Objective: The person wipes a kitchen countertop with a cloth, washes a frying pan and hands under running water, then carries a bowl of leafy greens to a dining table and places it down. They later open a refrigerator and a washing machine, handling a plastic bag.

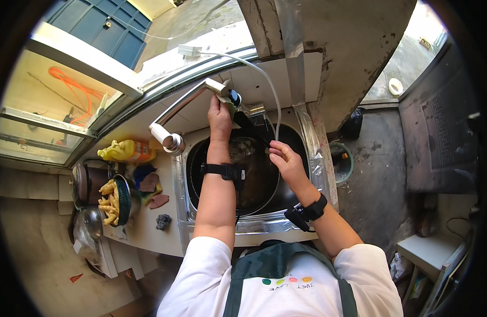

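Observation:
My left hand (219, 123) reaches over the sink and grips a pale green cloth (229, 106). It presses the cloth against the dark base end of a jointed chrome faucet (184, 101). My right hand (288, 161) hangs over the right side of the sink with its fingers bent. Its fingertips meet the lower end of a white hose (273, 89); whether they grip it is hidden. Below both hands, a large dark wok (253, 186) lies in the black sink basin (295, 138). My left forearm covers part of the wok.
Left of the sink are a yellow detergent bottle (128, 151), sponges (148, 183), a steel-wool scrubber (163, 222) and a pot holding a green colander (124, 202) of chicken feet (109, 202). Foil tape (316, 158) lines the sink edge. A bucket (340, 162) stands on the floor at right.

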{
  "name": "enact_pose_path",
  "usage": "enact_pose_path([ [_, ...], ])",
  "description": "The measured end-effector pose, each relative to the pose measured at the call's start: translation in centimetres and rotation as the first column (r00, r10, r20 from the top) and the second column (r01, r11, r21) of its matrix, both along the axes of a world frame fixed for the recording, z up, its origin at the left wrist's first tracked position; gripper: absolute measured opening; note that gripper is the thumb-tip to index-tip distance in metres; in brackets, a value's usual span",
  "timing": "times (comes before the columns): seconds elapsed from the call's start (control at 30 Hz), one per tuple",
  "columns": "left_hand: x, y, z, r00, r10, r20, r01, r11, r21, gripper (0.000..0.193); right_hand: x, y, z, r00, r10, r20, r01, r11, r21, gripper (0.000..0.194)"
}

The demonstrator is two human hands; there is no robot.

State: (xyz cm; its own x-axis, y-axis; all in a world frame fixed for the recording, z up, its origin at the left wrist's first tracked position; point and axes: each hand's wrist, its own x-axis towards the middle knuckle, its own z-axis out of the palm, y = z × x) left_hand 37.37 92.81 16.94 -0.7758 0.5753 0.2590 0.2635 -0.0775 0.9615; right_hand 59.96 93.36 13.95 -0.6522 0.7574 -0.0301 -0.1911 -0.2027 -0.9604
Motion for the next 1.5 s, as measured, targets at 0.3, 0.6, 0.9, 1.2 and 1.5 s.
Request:
enact_pose_path([
  [0.3,2.5,-2.4,1.8,0.667,0.097,-0.739,-0.270,0.956,-0.118,0.018,1.6,0.8,-1.4,0.994,-0.034,0.103,0.027,0.997,0.072,0.028],
  [0.6,5.4,-4.6,0.9,0.882,0.318,-0.347,-0.342,0.940,-0.006,0.010,1.6,0.5,-1.7,0.994,-0.074,0.084,0.064,0.991,0.114,0.023],
  [0.9,11.0,-2.6,2.0,0.824,0.086,-0.560,-0.063,0.996,0.060,0.027,-2.0,3.2,3.6,0.952,0.115,-0.283,-0.212,0.915,-0.344,0.026],
  [1.2,8.4,-3.9,1.9,0.806,0.168,-0.567,-0.220,0.975,-0.023,0.032,-9.2,9.5,6.6,0.999,-0.054,-0.009,0.054,0.954,0.295,0.019],
  [1.5,6.8,-3.0,0.9,0.728,0.078,-0.681,-0.300,0.930,-0.214,0.047,-19.0,13.3,8.8,0.769,0.482,0.420,-0.636,0.649,0.418,0.028],
])
